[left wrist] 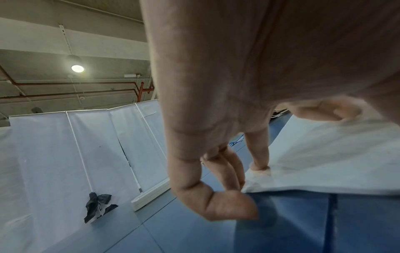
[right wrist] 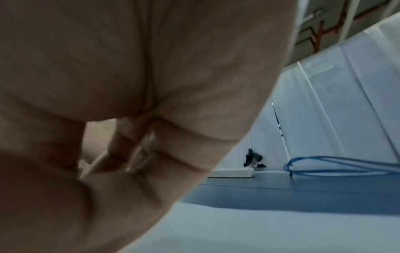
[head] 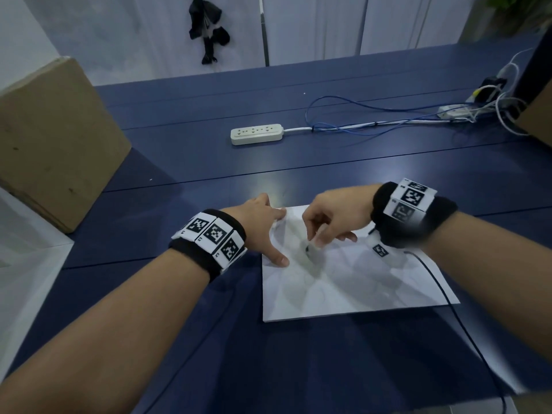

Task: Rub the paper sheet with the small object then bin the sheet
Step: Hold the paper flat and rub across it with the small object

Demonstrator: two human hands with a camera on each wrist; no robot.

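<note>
A creased white paper sheet [head: 352, 282] lies flat on the blue table [head: 209, 162], in front of me. My left hand [head: 265, 225] rests spread on the sheet's left edge, its thumb and forefinger pressing the paper [left wrist: 324, 154] down. My right hand [head: 325, 222] hovers over the sheet's upper part and pinches a small white object with a dark tip [head: 310, 250] against the paper. In the right wrist view the palm hides the object; curled fingers [right wrist: 121, 150] show blurred.
A cardboard box [head: 50, 144] stands at the left. A white power strip [head: 257, 133] and blue cables [head: 343, 115] lie farther back; more plugs and wires sit at the far right. A thin black cable [head: 448, 300] crosses the sheet's right corner. White partition panels back the table.
</note>
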